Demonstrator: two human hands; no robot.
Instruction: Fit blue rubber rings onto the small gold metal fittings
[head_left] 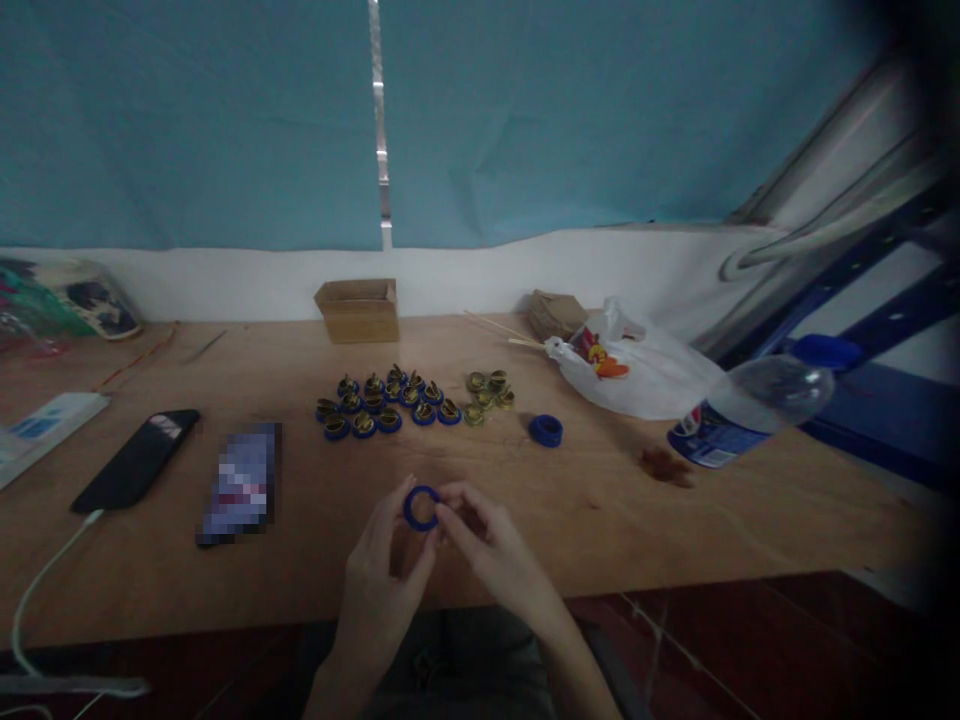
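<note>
A blue ring [421, 508] is held upright between my two hands above the table's front part. My left hand [386, 565] grips its left and lower side with thumb and fingers. On the right, my right hand [491, 545] pinches the ring's edge between thumb and forefinger. Beyond my hands lies a group of several blue rings with gold-coloured metal pieces [376, 403] in them. To the right of that group sit several loose gold-coloured pieces [489, 395]. A small stack of blue rings [545, 430] stands further right.
An open cardboard box [360, 312] stands near the wall on the wooden table [480, 560]. At right are a white plastic bag [652, 375] and a bottle [750, 405]. A black phone [139, 462] with a cable and a blurred packet [241, 483] lie left.
</note>
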